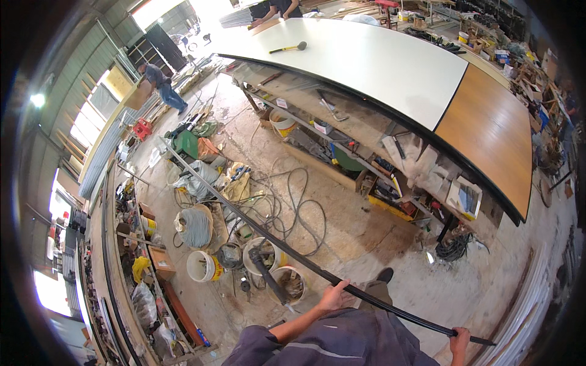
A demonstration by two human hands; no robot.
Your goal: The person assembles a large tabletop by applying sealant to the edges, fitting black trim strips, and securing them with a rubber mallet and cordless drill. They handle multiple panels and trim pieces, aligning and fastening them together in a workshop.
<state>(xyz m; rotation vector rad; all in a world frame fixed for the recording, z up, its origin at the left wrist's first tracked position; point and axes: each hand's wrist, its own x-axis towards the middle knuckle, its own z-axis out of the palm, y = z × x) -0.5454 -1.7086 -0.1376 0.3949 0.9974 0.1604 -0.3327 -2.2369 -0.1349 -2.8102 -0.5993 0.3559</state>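
A long, thin black strip (268,235) runs slantwise from the far left to near my right side, above the floor and in front of my body. Around its middle-near part, my left hand (337,297) is closed, with the thumb showing on top. Closer to its near end, the fingers of my right hand (459,339) are wrapped round it, and a short tip sticks out beyond them. Ahead stands a long workbench carrying a large panel, white (378,58) with a wood-coloured end (488,134). A mallet (288,47) with a yellow handle lies on the white part.
White buckets (198,266), a coil of grey cable (195,227) and loose black hoses (299,210) cover the floor to the left. Crowded shelves (348,143) sit under the panel. One person (160,85) bends at the far left; another (284,8) stands behind the panel.
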